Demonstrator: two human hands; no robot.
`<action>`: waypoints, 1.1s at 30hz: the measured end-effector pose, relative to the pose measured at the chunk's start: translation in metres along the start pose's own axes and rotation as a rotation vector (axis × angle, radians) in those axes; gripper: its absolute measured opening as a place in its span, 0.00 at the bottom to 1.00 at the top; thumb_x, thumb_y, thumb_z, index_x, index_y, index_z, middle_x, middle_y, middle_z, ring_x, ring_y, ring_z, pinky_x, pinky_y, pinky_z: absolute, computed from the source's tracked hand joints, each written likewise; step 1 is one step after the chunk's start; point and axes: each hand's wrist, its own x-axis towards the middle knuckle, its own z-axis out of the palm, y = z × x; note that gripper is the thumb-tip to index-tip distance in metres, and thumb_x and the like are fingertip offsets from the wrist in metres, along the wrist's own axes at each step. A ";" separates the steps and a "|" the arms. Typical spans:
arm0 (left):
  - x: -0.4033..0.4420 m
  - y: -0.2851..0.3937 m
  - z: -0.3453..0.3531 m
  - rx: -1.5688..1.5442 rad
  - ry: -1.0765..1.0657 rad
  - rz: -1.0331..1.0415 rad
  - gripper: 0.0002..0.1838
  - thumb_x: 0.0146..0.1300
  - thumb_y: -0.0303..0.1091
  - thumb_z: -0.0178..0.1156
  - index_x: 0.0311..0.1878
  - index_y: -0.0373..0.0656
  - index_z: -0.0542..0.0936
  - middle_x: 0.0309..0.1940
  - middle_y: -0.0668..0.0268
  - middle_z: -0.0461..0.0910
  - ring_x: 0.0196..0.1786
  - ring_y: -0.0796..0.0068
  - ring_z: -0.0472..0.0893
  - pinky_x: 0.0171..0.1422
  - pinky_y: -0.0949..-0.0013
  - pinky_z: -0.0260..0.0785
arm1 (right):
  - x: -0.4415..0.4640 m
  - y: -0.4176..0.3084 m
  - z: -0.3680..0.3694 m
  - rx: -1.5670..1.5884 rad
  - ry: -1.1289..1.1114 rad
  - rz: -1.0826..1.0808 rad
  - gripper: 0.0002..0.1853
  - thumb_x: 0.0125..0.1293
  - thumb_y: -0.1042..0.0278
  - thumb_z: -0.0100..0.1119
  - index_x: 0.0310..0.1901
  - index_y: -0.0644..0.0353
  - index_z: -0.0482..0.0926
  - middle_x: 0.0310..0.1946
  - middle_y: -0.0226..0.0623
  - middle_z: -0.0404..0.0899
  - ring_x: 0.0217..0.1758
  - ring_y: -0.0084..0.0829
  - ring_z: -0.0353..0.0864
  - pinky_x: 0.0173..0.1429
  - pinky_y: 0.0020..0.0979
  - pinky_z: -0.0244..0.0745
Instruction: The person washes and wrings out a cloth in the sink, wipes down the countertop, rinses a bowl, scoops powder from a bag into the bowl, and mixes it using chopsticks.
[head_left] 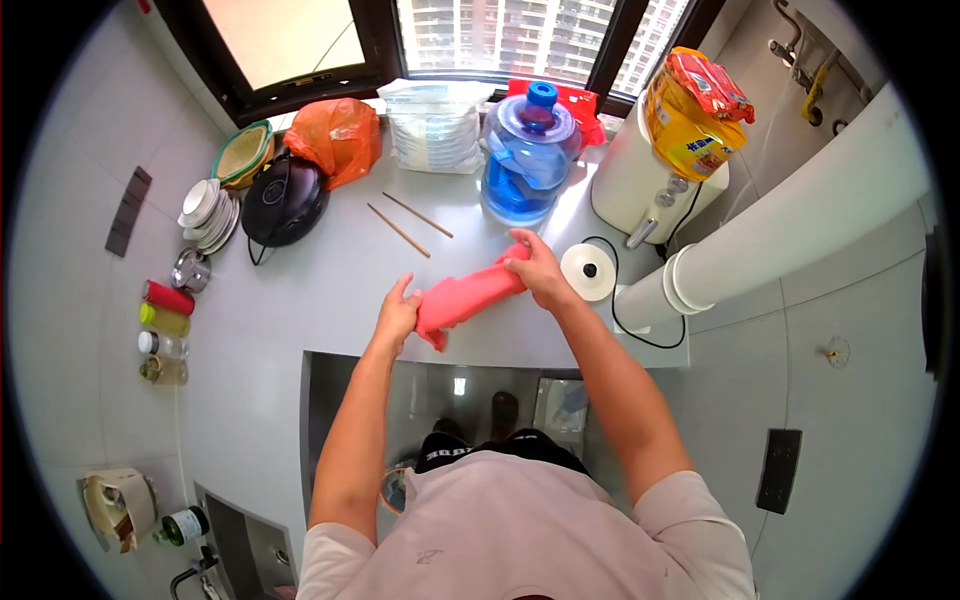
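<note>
A coral-pink cloth (468, 298), bunched lengthwise into a band, stretches between my two hands above the front of the grey counter. Its left end is in my left hand (396, 318), with a loose corner hanging down beside the fingers. My right hand (541, 270) grips the other end, thumb on top and fingers around the far side. Two wooden chopsticks (400, 230) lie apart on the counter beyond the cloth. Close to my right hand is a round white lid (588, 272) with a black knob.
A blue water jug (530, 155), white bag (432, 125) and orange plastic bag (335, 140) line the window side. At left are a black appliance (284, 200), stacked dishes (212, 215) and several jars (165, 320). A white pipe (780, 225), black cord (640, 335) and white appliance (630, 175) occupy the right.
</note>
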 end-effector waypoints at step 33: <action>0.066 -0.061 0.022 0.657 -0.064 0.475 0.12 0.74 0.32 0.62 0.55 0.40 0.84 0.39 0.53 0.86 0.39 0.57 0.87 0.48 0.56 0.79 | -0.063 0.086 -0.041 -1.105 0.015 -0.100 0.11 0.75 0.59 0.58 0.53 0.47 0.85 0.57 0.37 0.84 0.61 0.48 0.81 0.61 0.51 0.76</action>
